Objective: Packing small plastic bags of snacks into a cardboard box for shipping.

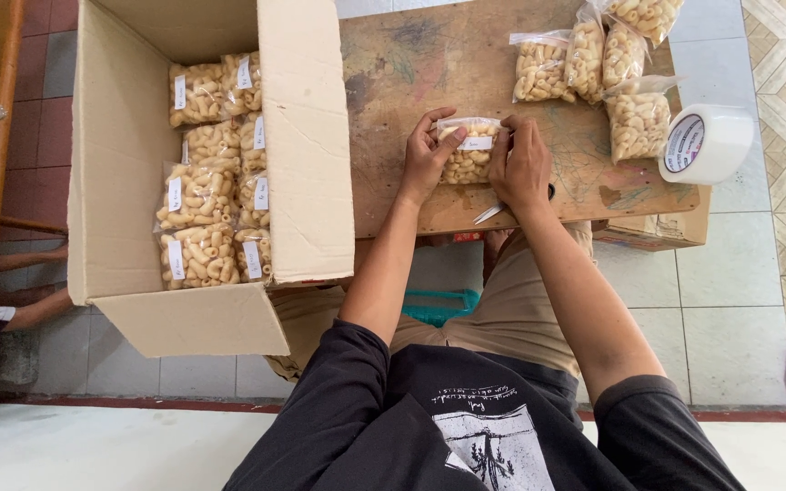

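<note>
A small clear bag of pale macaroni-shaped snacks [468, 156] with a white label lies on the wooden board [420, 73]. My left hand [426, 159] grips its left side, thumb on the top edge. My right hand [522, 165] holds its right side, fingers curled over the top. Both forearms reach forward from my lap.
An open cardboard box [120, 173] at the left holds several labelled snack bags [211, 182]. More filled bags [607, 68] lie at the board's far right. A roll of clear tape [704, 143] sits at the right edge. A small white blade-like tool [488, 214] lies near the board's front edge.
</note>
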